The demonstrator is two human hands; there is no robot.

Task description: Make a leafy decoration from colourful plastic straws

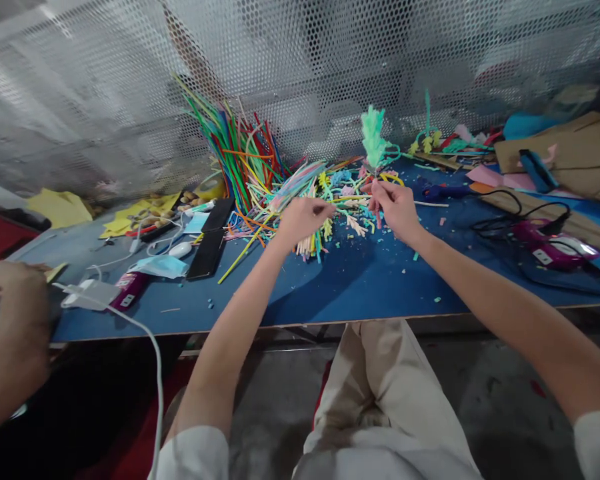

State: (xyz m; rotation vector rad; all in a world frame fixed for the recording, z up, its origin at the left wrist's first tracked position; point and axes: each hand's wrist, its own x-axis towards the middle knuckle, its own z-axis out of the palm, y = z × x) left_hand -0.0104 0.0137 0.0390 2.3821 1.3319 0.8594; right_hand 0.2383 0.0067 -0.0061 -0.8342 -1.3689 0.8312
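My left hand is closed in a pinch over the front of a pile of pipe cleaners; whatever is between its fingers is too small to tell. To its right, my right hand pinches too, its fingertips hiding what they hold. A fluffy green pipe-cleaner piece rises upright just above those fingertips; whether they grip its stem is unclear. Between my hands lie a cream pipe-cleaner sprig and small coloured pieces. Under my left hand are the cut ends of a pale bundle.
Long pipe cleaners lean on the perforated metal screen. Black phones, a face mask and a white charger lie left. Another person's hand is far left. A glue gun, cables and a purple device lie right.
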